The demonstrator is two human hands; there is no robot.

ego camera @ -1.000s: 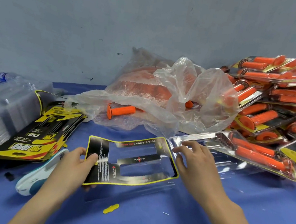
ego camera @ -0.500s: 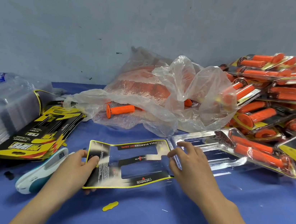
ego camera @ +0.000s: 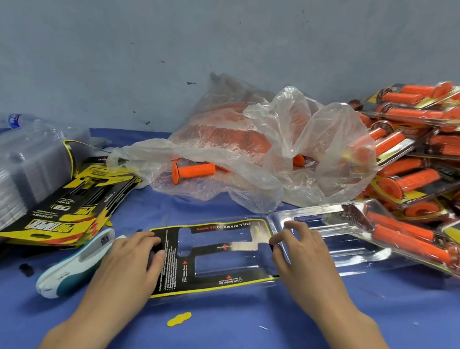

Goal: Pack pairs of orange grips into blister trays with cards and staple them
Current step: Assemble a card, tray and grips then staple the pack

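- While both hands work at its ends, the card (ego camera: 172, 269) lies on the open blister tray (ego camera: 331, 240), midway along the desk (ego camera: 288, 343) and near its front edge.
- Head view: the left hand (ego camera: 135, 258) grips the card's left end, fingers curled over it and thumb on top. The right hand (ego camera: 302, 257) pinches the right end with its thumb and arched fingers, beside the tray's fold.
- Black with a yellow border and white print, the card has two long cut-outs for the tray's pockets.
- It looks thin and light, and would likely crease if bent, so the ends, clear of the cut-outs, are the sensible hold.
- Clear and glossy, the tray probably flexes and slides easily on the desk. Its flat rim is the safer grip.
- One loose grip (ego camera: 192, 171) lies at the mouth of a plastic bag (ego camera: 254, 160) towards the back edge. It looks rubbery and easy to grasp around the middle.
- Finished packs (ego camera: 429, 159) pile up at the right edge.
- Near the front left lies the stapler (ego camera: 76, 265), just beside the left hand.
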